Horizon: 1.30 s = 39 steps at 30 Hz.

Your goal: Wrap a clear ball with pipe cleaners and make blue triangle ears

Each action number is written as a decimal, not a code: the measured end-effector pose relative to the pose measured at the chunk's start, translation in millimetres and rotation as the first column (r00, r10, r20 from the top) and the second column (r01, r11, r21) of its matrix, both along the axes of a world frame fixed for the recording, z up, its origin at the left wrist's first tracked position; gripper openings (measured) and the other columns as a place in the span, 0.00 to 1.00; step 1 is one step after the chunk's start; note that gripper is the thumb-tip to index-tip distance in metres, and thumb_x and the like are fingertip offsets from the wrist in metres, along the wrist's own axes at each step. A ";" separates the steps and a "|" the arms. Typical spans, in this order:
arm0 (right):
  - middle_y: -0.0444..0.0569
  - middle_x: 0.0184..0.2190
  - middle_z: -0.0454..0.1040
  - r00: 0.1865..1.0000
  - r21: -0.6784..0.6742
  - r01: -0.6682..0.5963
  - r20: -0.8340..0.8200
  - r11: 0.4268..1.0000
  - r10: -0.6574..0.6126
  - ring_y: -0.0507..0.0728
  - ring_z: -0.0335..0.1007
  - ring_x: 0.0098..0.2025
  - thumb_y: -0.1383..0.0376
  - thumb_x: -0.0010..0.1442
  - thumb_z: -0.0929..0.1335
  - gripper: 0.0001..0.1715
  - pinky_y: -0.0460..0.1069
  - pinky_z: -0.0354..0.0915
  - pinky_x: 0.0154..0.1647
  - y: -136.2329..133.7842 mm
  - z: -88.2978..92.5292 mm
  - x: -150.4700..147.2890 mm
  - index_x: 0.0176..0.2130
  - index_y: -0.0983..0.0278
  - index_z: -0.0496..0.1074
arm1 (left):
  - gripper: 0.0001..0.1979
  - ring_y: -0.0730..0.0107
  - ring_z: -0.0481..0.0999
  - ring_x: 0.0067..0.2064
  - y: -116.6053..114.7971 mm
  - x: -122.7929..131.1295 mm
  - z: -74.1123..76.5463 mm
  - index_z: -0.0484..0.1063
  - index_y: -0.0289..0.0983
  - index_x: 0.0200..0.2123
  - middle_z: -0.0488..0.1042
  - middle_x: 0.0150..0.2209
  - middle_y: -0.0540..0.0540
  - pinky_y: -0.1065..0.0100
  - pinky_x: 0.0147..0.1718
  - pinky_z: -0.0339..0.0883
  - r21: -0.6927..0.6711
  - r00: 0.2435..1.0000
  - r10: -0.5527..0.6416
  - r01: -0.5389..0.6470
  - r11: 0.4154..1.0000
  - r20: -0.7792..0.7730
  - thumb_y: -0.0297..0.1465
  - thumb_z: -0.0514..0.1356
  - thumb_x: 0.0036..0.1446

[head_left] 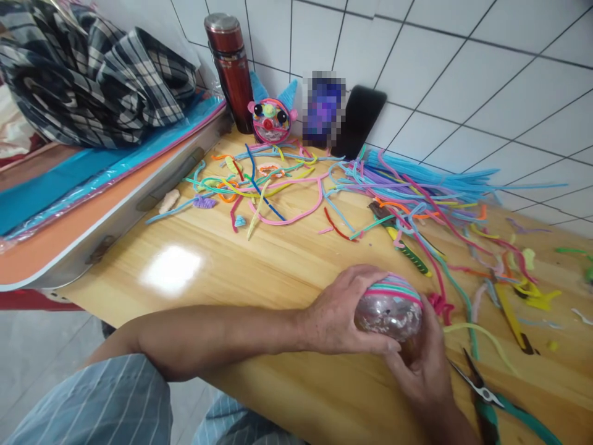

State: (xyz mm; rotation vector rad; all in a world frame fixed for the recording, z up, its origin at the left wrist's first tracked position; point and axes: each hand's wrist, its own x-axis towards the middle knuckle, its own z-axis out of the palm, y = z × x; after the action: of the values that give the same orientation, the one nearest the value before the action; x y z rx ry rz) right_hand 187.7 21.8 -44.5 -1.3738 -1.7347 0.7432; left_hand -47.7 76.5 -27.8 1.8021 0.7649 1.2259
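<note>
Between my two hands is a clear plastic ball (389, 316), its upper part wrapped in bands of pink, teal and lilac pipe cleaner. My left hand (340, 309) curls around its left side, with the thumb along the bottom. From the right, my right hand (424, 358) grips it, its thumb meeting the left thumb below; some of its fingers are hidden behind the ball. Close to the right hand lie needle-nose pliers (485, 395) with green handles, jaws spread. A crumpled magenta pipe cleaner (441, 307) rests just beyond the ball.
Loose pipe cleaners (287, 185) and a blue bundle (426, 170) cover the table's back. A decorated ball with blue ears (272, 120) stands by a red thermos (231, 74). A utility knife (412, 253) and yellow cutter (512, 315) lie right. An orange case (69, 241) borders the left.
</note>
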 end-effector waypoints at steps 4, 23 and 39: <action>0.61 0.76 0.64 1.000 0.001 -0.010 0.012 1.000 0.010 0.75 0.66 0.76 0.57 0.61 0.78 0.59 0.72 0.70 0.72 0.9 2.1 -0.6 0.81 0.54 0.53 | 0.55 0.39 0.68 0.74 0.4 -1.6 6.4 0.58 0.41 0.75 0.68 0.72 0.32 0.38 0.75 0.64 -0.082 0.999 -0.017 0.015 0.997 -0.035 0.49 0.79 0.52; 0.63 0.76 0.61 0.997 0.070 -0.060 -0.035 0.996 0.063 0.72 0.64 0.76 0.54 0.66 0.76 0.57 0.73 0.68 0.73 11.9 5.9 -24.6 0.81 0.55 0.48 | 0.52 0.39 0.69 0.72 5.4 -5.6 5.4 0.63 0.40 0.72 0.68 0.69 0.31 0.37 0.74 0.63 -0.070 1.000 0.017 -0.018 0.997 -0.022 0.55 0.77 0.52; 0.64 0.77 0.61 0.996 0.112 -0.072 0.057 0.991 0.066 0.72 0.63 0.77 0.57 0.66 0.74 0.56 0.74 0.66 0.74 10.7 8.2 -21.9 0.81 0.55 0.46 | 0.53 0.39 0.69 0.73 3.6 -5.5 3.9 0.63 0.42 0.73 0.68 0.70 0.32 0.38 0.74 0.63 -0.059 0.998 0.022 -0.026 0.998 -0.062 0.53 0.78 0.51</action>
State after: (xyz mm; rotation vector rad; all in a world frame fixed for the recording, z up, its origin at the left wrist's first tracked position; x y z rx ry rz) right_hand 165.9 32.5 -36.3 -1.2718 -1.8452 0.6393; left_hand -53.1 80.1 -23.8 1.7934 0.8520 1.1555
